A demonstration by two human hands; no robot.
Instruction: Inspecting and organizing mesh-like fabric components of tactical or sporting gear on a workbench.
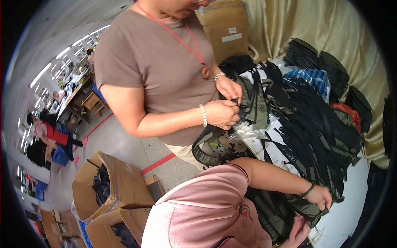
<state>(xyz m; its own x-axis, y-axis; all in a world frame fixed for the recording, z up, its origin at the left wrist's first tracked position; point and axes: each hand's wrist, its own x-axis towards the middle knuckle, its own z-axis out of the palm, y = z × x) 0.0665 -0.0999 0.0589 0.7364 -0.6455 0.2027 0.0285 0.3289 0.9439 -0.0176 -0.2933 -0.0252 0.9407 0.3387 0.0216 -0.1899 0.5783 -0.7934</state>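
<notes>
My left hand [319,197], with a dark bracelet on its wrist, is closed on the edge of an olive-green fabric piece [305,208], thumb and fingers pinched together. Just below it, partly cut off by my body, my right hand [298,231] grips the same piece by its near edge. The fabric spreads leftward over the table beneath my left arm, with black straps [271,211] on it. Beside me a co-worker's two hands [225,111] work at a small black part, and a curved black strap [202,151] hangs below them.
Black mesh and olive strap pieces [314,120] are heaped over the white table [355,186]. Farther back lie a blue plastic-wrapped bundle [310,80] and a red bag [347,113] near a gold curtain [351,41]. Open cartons [128,182] stand on the floor at left.
</notes>
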